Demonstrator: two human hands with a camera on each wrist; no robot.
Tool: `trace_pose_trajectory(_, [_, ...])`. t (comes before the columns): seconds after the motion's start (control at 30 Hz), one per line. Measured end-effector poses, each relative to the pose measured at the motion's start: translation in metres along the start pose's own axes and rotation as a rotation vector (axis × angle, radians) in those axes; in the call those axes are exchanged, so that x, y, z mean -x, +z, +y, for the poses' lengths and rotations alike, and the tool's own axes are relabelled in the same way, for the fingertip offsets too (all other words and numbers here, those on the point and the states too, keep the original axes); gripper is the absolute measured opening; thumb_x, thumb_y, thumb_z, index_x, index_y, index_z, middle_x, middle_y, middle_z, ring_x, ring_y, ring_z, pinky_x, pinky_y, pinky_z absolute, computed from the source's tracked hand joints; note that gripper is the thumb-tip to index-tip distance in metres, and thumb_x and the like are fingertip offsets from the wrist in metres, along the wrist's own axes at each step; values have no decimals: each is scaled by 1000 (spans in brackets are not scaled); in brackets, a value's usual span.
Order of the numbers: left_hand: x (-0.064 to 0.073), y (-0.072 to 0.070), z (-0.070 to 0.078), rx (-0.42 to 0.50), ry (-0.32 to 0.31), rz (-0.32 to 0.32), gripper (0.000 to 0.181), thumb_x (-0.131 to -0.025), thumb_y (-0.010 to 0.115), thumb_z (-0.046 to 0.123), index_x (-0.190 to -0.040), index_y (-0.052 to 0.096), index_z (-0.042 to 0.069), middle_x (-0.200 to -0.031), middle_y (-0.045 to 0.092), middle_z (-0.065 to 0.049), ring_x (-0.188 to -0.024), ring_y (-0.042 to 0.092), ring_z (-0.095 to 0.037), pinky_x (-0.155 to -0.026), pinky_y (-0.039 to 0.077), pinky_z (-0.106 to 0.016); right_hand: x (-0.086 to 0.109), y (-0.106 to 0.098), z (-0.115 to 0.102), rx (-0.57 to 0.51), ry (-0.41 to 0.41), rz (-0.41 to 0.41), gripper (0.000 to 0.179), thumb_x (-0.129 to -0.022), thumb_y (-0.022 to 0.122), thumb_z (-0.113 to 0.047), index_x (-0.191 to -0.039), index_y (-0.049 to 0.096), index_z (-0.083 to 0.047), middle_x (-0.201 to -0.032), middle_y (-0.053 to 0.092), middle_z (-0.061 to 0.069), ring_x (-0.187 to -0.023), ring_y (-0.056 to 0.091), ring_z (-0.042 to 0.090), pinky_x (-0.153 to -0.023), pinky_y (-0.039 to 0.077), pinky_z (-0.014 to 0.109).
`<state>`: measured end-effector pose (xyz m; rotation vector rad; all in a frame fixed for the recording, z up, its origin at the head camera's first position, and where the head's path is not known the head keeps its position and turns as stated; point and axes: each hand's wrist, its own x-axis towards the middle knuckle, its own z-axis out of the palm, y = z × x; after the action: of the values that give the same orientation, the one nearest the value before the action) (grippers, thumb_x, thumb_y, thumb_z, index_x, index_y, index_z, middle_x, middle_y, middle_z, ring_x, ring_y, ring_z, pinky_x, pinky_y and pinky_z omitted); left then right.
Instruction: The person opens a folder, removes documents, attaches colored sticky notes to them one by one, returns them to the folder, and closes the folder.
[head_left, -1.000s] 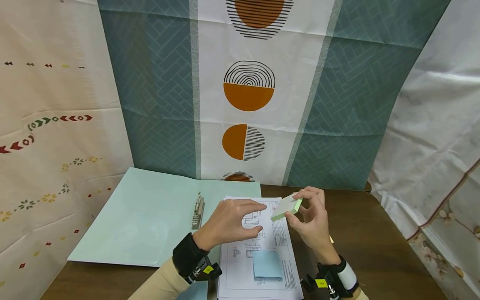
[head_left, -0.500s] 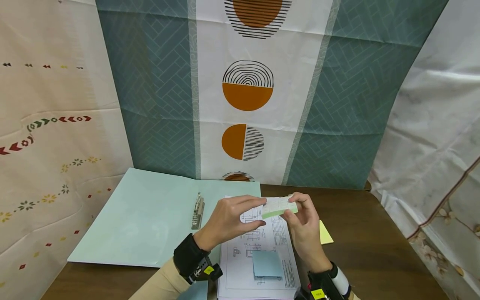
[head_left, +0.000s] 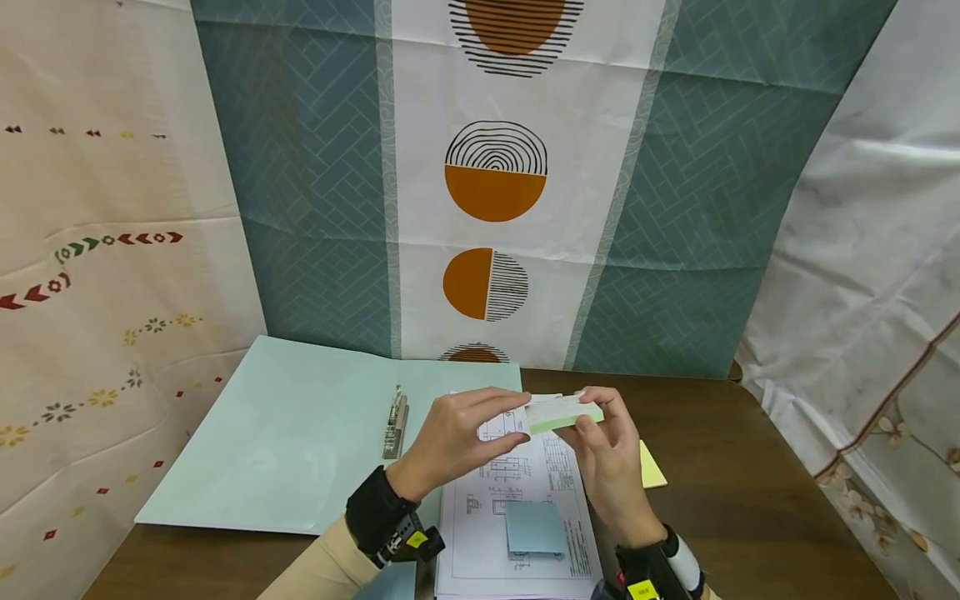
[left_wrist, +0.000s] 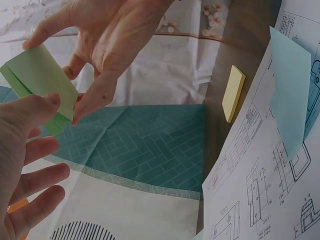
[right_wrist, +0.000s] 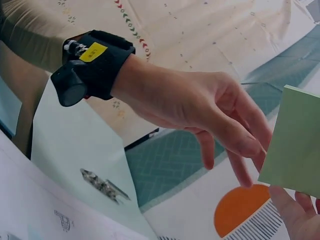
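Note:
A pale green sticky note pad point(head_left: 564, 413) is raised above the stacked drawing sheets point(head_left: 517, 471), its white face showing in the head view. My right hand point(head_left: 609, 467) grips its right end between thumb and fingers. At the other end, my left hand point(head_left: 463, 435) has thumb and index finger at the pad's left edge, seemingly pinching it. In the left wrist view the left thumb point(left_wrist: 45, 102) lies across the green pad point(left_wrist: 47, 75), and some leaves stand apart along one side. The right wrist view shows the pad's plain green face point(right_wrist: 295, 145), hiding part of the left index finger.
A blue sticky note pad point(head_left: 535, 530) lies on the drawings. A yellow pad point(head_left: 651, 467) sits on the brown table point(head_left: 735, 475) right of them. The light green folder point(head_left: 277, 442) lies spread open at left, with a metal clip point(head_left: 396, 425). Cloth hangs behind.
My right hand has brought the green pad leftward and turned it level, up to my left hand. The left thumb has moved closer to the index finger. The yellow pad has come into fuller view.

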<state>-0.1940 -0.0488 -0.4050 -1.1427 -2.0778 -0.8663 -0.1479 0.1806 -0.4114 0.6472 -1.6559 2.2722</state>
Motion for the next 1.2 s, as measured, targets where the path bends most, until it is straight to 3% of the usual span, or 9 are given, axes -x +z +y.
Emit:
trace_pose_trajectory(0.23, [0, 2, 2, -42, 57, 9, 57, -83, 102, 17, -135, 81, 7, -124, 87, -7, -110, 86, -20, -90, 66, -23, 3, 6, 0, -28, 64, -29, 19, -112, 59, -7, -127, 58, -20, -129, 60, -5, -121, 70, 8, -109, 64, 32])
trace_pose_trajectory(0.47, [1, 0, 1, -10, 31, 0, 54, -84, 100, 13, -134, 81, 6, -124, 87, -8, -106, 86, -20, -88, 66, -21, 4, 8, -2, -44, 77, -29, 15, -113, 60, -12, -127, 57, -19, -129, 62, -4, -123, 70, 10, -109, 63, 33])
trace_pose_trajectory(0.83, [0, 1, 1, 0, 63, 33, 41, -85, 95, 1, -124, 85, 6, -113, 89, -6, -103, 87, -20, -87, 67, -24, 6, 11, -1, -48, 128, -109, 13, -114, 57, -13, -125, 55, -21, -139, 60, 2, -131, 69, 16, -113, 62, 36])
trace_pose_trajectory(1.2, [-1, -1, 2, -49, 72, 25, 31, -85, 97, 5, -114, 88, 7, -103, 90, -3, -97, 87, -17, -87, 68, -28, 4, 10, -1, -60, 151, -158, 11, -116, 51, -14, -123, 55, -22, -128, 61, -4, -131, 70, 15, -114, 62, 37])
